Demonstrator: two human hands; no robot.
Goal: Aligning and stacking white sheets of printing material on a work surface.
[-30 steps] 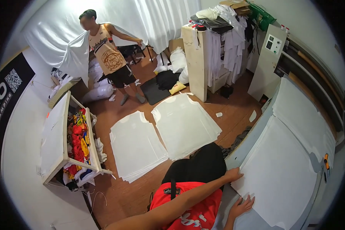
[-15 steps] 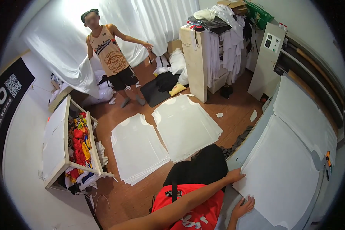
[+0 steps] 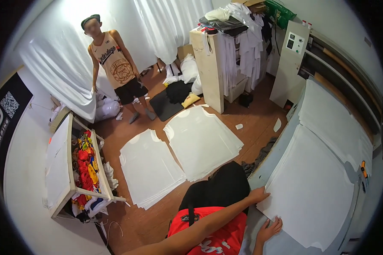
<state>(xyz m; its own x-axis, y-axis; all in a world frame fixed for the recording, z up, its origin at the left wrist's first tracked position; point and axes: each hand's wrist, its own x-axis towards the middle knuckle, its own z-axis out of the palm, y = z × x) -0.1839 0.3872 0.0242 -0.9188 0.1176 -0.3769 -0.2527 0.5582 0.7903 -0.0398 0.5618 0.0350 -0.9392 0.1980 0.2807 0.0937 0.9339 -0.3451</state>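
A stack of white cut sheets, with a curved notch at one corner, lies on the grey-blue work table at the right. My left hand pinches the near left corner of the stack; its fingertips are partly hidden. Lower down, my right hand rests at the near edge of the same sheets, thumb and fingers apart. Another white sheet stack lies farther back on the table. An orange cutter knife is by the table's right side.
Two stacks of white shirt-shaped sheets lie on the brown floor. Ahead stands a person near white curtains. A wooden frame holds colourful cloth at left. A rack of white garments and a machine stand behind.
The person ahead has lowered an outstretched arm to their side. The view has shifted slightly. My hands stay at the edge of the sheets.
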